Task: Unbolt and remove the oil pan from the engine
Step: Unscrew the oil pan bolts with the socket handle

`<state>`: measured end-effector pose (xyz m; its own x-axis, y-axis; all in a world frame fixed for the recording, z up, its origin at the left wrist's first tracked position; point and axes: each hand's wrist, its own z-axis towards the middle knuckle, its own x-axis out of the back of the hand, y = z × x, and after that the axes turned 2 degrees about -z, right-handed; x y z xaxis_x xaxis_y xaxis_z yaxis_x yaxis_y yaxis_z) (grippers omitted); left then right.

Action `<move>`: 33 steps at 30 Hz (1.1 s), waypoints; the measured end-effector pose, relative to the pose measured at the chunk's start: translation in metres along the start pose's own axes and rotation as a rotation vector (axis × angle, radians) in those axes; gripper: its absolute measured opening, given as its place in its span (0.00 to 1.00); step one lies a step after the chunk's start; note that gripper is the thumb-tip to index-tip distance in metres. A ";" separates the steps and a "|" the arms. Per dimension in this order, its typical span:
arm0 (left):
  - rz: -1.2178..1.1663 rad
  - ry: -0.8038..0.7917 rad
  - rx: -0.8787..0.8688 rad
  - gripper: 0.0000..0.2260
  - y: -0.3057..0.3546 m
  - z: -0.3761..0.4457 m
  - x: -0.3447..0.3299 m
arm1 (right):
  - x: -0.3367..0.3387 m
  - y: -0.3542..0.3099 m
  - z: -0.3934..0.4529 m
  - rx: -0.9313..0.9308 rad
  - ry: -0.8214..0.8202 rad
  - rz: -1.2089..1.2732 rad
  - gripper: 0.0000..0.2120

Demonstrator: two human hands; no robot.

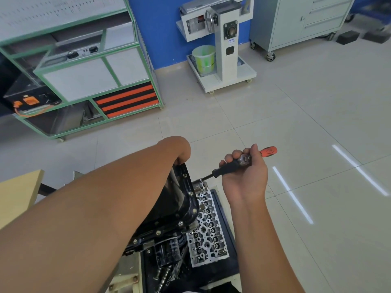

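Note:
The black oil pan (186, 199) sits on the engine below me, with bolts showing along its flange. My left hand (181, 152) reaches over the pan's far end and its fingers curl over the rim; most of the fingers are hidden behind the pan. My right hand (246, 174) grips a ratchet wrench (237, 164) with a black and orange handle. The wrench's metal tip points down to the pan's far right corner, near a bolt.
A bare cylinder head (208, 229) lies on a dark tray right of the engine, and an oil filter (169, 250) hangs below the pan. A green-framed cabinet (84, 81), a white stand with a bucket (224, 49) and a grey tool cabinet (300, 20) stand on the tiled floor.

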<state>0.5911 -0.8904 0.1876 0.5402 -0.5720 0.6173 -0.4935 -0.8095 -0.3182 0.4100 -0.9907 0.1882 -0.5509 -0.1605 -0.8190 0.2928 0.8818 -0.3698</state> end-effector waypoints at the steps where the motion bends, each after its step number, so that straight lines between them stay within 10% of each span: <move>1: 0.009 -0.014 -0.011 0.16 0.000 -0.001 0.001 | 0.000 -0.001 0.000 -0.001 0.002 -0.001 0.16; 7: 0.006 0.045 -0.005 0.04 0.001 -0.005 0.008 | 0.001 -0.008 0.005 0.003 0.001 -0.006 0.15; 33: -0.125 0.155 0.032 0.08 -0.001 0.004 0.001 | -0.020 0.002 0.019 -0.040 -0.030 0.088 0.14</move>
<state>0.5944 -0.8905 0.1857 0.4836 -0.4416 0.7557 -0.4061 -0.8780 -0.2532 0.4366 -0.9948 0.1955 -0.5008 -0.0945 -0.8604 0.3073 0.9099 -0.2788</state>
